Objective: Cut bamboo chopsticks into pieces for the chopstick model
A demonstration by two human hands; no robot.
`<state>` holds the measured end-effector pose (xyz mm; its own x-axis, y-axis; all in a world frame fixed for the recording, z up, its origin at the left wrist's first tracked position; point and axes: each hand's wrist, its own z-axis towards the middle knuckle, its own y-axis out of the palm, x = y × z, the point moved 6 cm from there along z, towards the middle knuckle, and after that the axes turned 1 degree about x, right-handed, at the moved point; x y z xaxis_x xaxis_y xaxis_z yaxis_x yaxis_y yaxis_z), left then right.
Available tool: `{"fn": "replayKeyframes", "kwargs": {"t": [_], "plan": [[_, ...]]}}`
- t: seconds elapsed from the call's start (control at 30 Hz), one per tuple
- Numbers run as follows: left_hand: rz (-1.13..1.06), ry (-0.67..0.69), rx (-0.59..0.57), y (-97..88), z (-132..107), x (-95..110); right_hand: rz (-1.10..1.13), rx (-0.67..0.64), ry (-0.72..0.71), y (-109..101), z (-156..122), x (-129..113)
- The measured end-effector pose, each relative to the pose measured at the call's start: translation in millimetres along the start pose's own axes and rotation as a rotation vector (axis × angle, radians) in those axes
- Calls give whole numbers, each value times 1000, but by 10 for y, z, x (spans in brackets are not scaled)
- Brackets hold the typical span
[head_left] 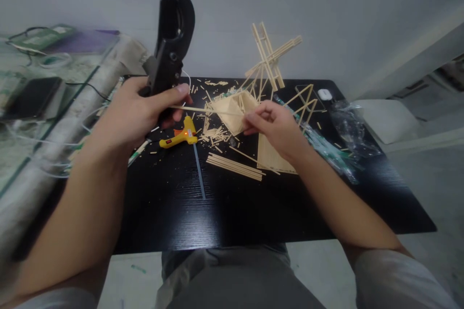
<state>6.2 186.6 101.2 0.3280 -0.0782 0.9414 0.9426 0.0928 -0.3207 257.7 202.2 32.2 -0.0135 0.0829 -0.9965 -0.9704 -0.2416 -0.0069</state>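
Note:
My left hand (pixel 145 111) is closed around a black hand tool (pixel 172 38), which stands upright with its curved, hollow part above my fingers and looks like a cutter. At the thumb and fingers of that hand lies one end of a thin wooden stick (pixel 206 110). My right hand (pixel 270 123) pinches the stick's other end, so it spans level between both hands. Behind the stick sits a wooden roof-like piece (pixel 228 111). Below my left hand a yellow glue gun (pixel 181 134) lies on the table, its light glowing orange, with a translucent glue stick (pixel 199 174) touching it.
Cut stick scraps litter the black table (pixel 232 217) around a row of sticks (pixel 235 166) and a flat stick panel (pixel 271 154). A stick-built windmill frame (pixel 270 58) rises at the back. Plastic packaging (pixel 329 152) and a white case (pixel 325 94) lie right.

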Motion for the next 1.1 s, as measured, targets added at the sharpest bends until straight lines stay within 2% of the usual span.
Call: {"fn": "replayKeyframes", "kwargs": {"t": [0.07, 0.13, 0.23, 0.3, 0.4, 0.47, 0.57, 0.7, 0.87, 1.1], "plan": [[141, 4, -10, 10, 41, -50, -124, -186, 95, 67, -8, 103], [342, -24, -73, 55, 86, -144, -260, -363, 168, 121, -51, 169], [601, -71, -190, 142, 142, -296, -545, -587, 190, 164, -129, 178], [705, -41, -237, 199, 170, -336, -768, -675, 171, 152, -153, 158], [734, 14, -300, 270, 190, -346, -991, -612, 146, 62, -104, 111], [699, -4, -335, 286, 195, -368, -1037, -553, 156, 8, -71, 98], [666, -42, -352, 284, 198, -403, -1019, -557, 179, -8, -63, 104], [653, -23, -335, 301, 184, -391, -1034, -554, 186, -21, -60, 117], [678, 12, -270, 314, 163, -344, -1085, -541, 172, -62, -35, 185], [577, 36, -297, 340, 173, -342, -1020, -486, 134, -44, -16, 129]]}}
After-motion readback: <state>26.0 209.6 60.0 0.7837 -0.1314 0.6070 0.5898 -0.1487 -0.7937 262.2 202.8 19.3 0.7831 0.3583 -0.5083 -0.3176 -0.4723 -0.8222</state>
